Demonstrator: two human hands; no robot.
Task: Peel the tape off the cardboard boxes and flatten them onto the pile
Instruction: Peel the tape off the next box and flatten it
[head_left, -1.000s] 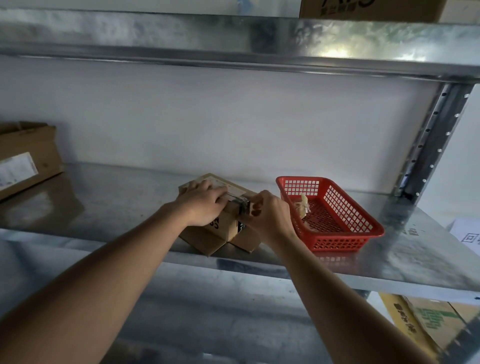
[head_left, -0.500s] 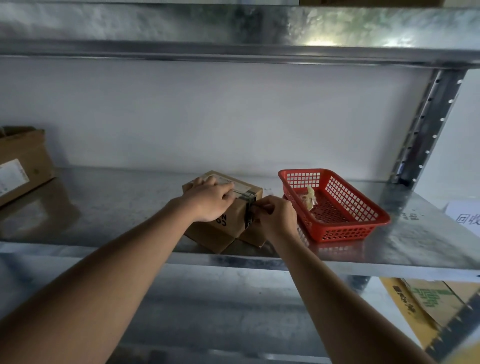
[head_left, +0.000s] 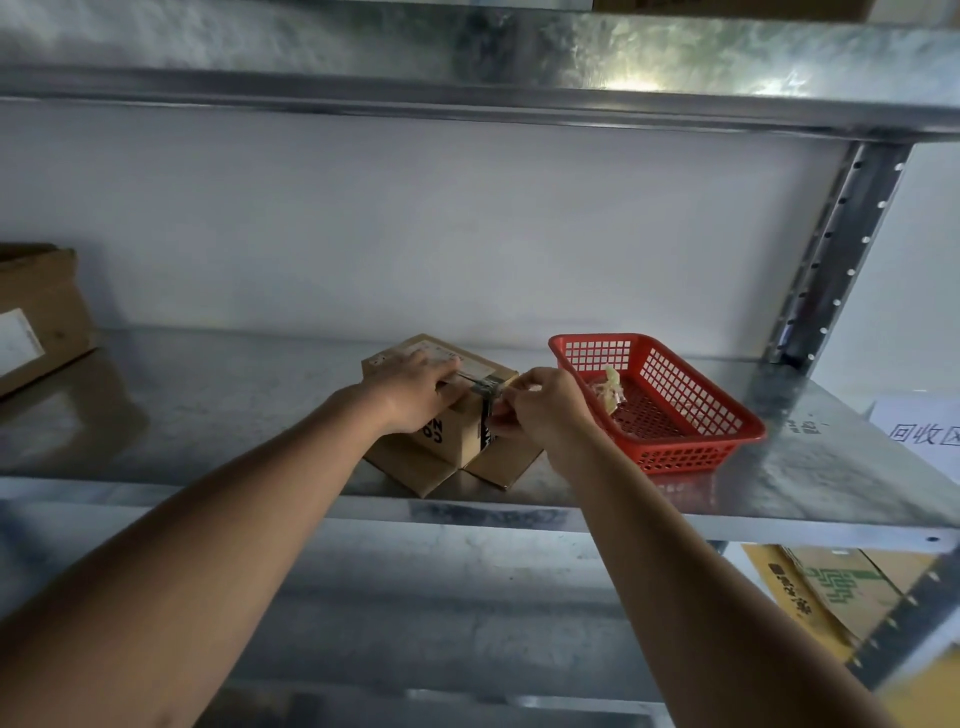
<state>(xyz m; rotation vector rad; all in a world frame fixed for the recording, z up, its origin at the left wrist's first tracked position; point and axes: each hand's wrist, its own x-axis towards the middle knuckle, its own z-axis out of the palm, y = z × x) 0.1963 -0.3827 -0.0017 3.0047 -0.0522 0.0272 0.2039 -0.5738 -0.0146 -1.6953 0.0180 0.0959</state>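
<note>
A small brown cardboard box (head_left: 441, 441) with black print stands on the metal shelf (head_left: 208, 415), its bottom flaps splayed outward. A strip of tape (head_left: 487, 410) runs over its top edge and down the front. My left hand (head_left: 415, 395) lies on the box's top, fingers curled over the edge, holding it down. My right hand (head_left: 540, 408) pinches the tape at the box's upper right corner. The tape end itself is hidden between my fingers.
A red plastic basket (head_left: 691, 415) with a crumpled wad of tape (head_left: 610, 389) stands just right of the box. A larger cardboard box (head_left: 36, 317) sits at the far left. A paper sign (head_left: 919, 431) lies at the right; printed cartons (head_left: 841, 587) are below the shelf.
My right hand has risen from the box's front face to its upper right corner, still on the tape. The left hand stays on the box's top.
</note>
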